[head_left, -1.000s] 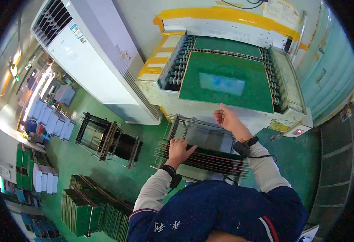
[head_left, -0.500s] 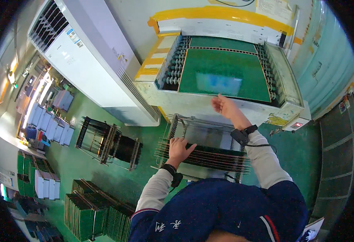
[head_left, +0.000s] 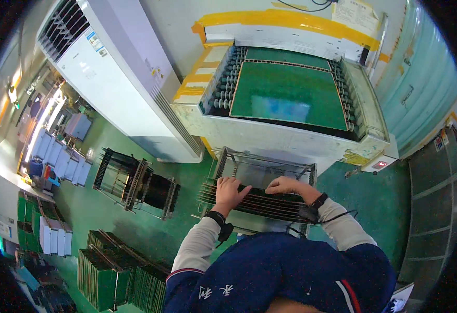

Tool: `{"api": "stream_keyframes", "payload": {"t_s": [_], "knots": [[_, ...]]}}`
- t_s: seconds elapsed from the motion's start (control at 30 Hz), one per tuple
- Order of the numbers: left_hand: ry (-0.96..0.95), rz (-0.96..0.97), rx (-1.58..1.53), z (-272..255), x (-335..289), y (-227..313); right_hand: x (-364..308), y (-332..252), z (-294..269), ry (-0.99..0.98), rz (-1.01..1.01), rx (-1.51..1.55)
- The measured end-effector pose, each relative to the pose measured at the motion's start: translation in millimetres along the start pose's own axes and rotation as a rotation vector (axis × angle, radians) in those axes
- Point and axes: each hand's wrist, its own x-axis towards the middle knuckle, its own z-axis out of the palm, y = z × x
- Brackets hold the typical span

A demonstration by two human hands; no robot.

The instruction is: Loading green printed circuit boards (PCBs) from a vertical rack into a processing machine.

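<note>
A wire rack [head_left: 221, 163] stands before me, holding several thin dark panels [head_left: 270, 207] on edge in its near part. My left hand [head_left: 229, 193] rests over the left end of the panels' upper edges, fingers bent forward and thumb apart. Toward their right end is my right hand [head_left: 289, 187], its fingers curled together at the rearmost panel's top edge; what they pinch, if anything, is hidden. Beyond the rack, a large glossy green board [head_left: 288, 94] lies flat on the rollers [head_left: 227, 88] of a conveyor machine. Part of another green board [head_left: 285, 56] shows behind it.
The conveyor's front wall [head_left: 270, 133] rises just beyond the rack. A tall white air conditioner [head_left: 119, 78] stands left of it. On the green floor are another rack [head_left: 134, 182] and several upright green boards [head_left: 95, 279]. A dark grey panelled surface [head_left: 431, 208] borders the right.
My right hand has come down from the green board's front edge to the panels in the rack, its fingers curling. The left hand stays on the panels.
</note>
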Motion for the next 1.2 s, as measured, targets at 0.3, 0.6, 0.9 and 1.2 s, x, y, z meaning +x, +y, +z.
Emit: {"api": "stream_keyframes", "payload": {"t_s": [0.3, 0.6, 0.9, 1.2], "knots": [[-0.048, -0.025, 0.005, -3.3, -2.3, -2.6, -18.1, -22.7, 19.6, 0.174, -0.081, -0.299], [0.065, 0.038, 0.009, 0.3, -1.4, -3.9, -8.9, -15.2, 25.4, 0.186, -0.049, -0.446], [0.04, 0.022, -0.009, 1.0, 0.4, -4.0, -4.6, -7.8, 29.3, 0.205, 0.001, -0.473], [-0.004, -0.004, 0.001, -3.9, 2.7, -1.1, -6.2, -13.7, 26.3, 0.196, 0.053, -0.517]]}}
